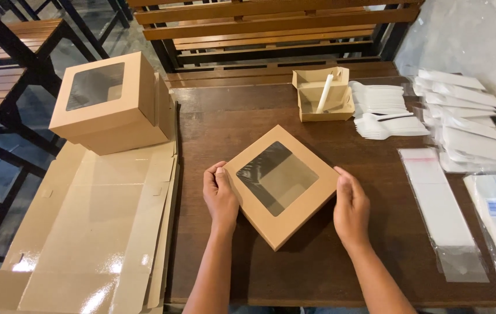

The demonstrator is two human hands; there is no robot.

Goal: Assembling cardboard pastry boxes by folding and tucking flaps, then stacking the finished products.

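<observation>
A square brown cardboard box [294, 206] with a clear window in its lid lies turned like a diamond on the dark wooden table [230, 122]. My left hand [220, 195] grips its left corner, thumb on top. Against the box's right edge rests my right hand [351, 208], fingers curled around the side. Both forearms come up from the bottom of the view.
A stack of flat unfolded cardboard blanks [91, 232] lies at the left, with an assembled window box [108, 102] on top. At the back stands a small open box [323, 96] holding a white stick. White plastic forks [384, 110] and clear plastic sleeves [440, 203] lie at the right.
</observation>
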